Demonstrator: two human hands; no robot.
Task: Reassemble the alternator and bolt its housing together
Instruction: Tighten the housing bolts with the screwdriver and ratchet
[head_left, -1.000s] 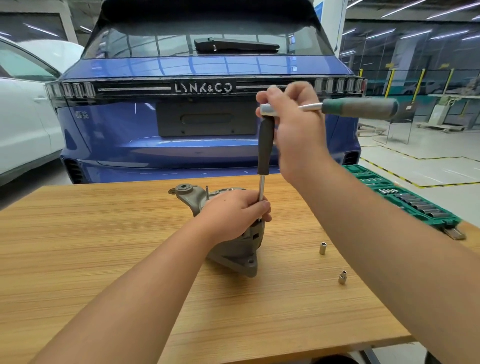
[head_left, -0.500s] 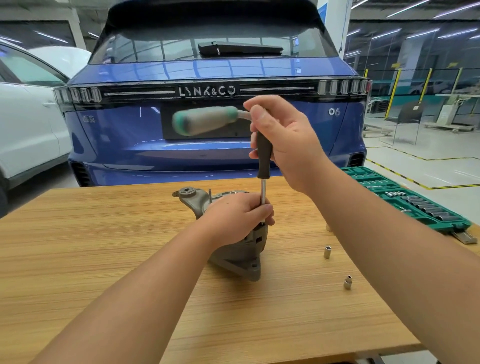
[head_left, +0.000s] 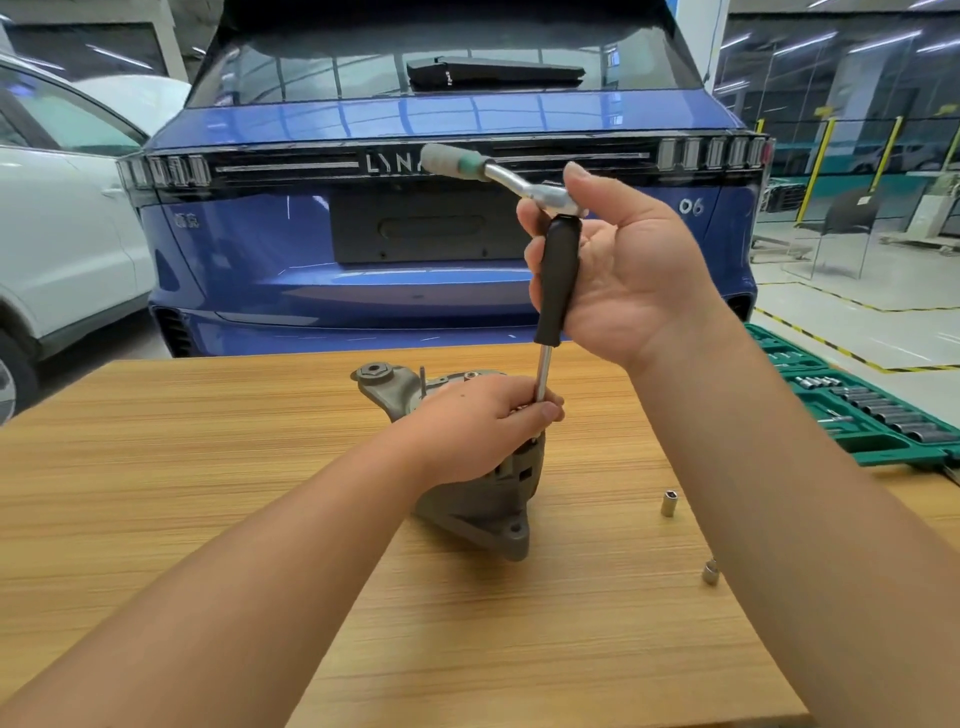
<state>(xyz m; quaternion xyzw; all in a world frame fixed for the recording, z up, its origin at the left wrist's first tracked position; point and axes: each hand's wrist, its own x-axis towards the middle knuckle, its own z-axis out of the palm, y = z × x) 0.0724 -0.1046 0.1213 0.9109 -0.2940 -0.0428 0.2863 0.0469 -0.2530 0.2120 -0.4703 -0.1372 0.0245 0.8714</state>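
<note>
**Two bare arms, nothing worn**

Both forearms come into view bare from the lower edge of the picture to the fingertips: no sleeves, gloves, watch, rings or bands show. The left hand (head_left: 478, 426) has short, plain nails, and a small dark spot sits on its back. The right hand (head_left: 623, 270) shows its palm, creased across the middle.

Both bare forearms reached forward over the alternator (head_left: 483, 499). The left hand (head_left: 478, 426) lay on top of it, fingers curled, thumb and forefinger pinching the extension shaft (head_left: 543, 371). Above the alternator, the right hand (head_left: 623, 275) was raised, palm showing, fingers wrapped round the ratchet (head_left: 540, 192) head.
</note>
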